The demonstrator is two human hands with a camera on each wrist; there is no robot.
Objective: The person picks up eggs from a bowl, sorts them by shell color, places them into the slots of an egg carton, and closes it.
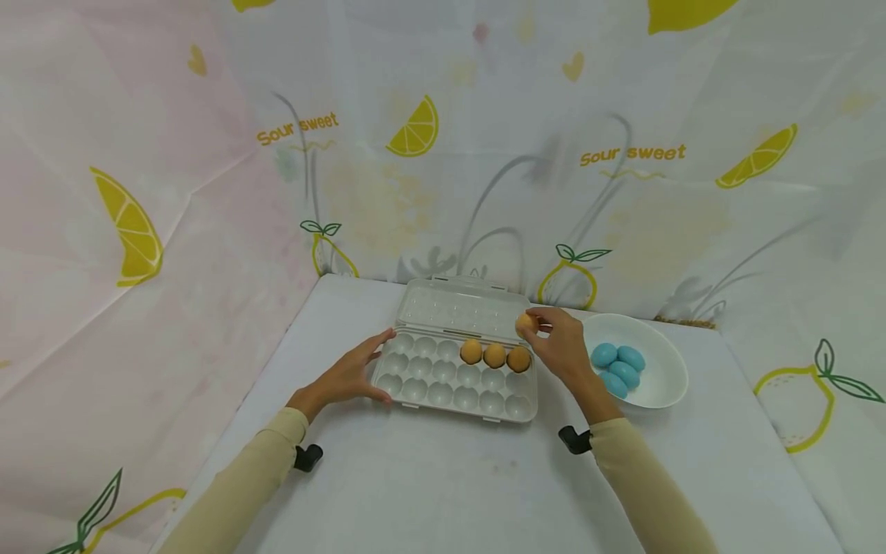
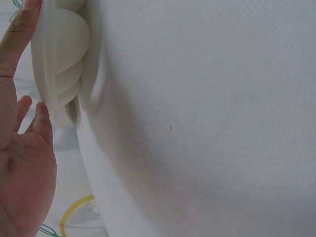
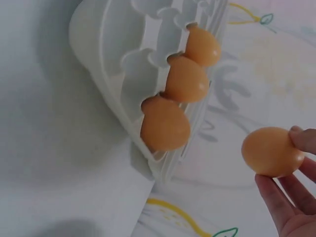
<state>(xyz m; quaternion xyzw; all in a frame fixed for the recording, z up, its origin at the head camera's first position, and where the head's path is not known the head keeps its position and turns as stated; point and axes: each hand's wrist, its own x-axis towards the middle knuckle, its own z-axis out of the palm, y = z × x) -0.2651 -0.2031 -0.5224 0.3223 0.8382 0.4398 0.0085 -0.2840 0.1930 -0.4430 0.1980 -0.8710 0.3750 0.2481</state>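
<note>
White table [image 1: 429, 485]: flat top, set against a printed sheet [image 1: 484, 77] that hangs behind it and along its left and right sides. Sheet ground: white, pinkish left of the table. Prints behind the table: yellow lemon slices [image 1: 414, 128], orange "Sour sweet" lettering [image 1: 298, 128], grey plant motifs [image 1: 545, 165]. A brown strip [image 1: 685, 323] lines the table's rear edge, at right. Lighting: diffuse; table shadows soft.
</note>
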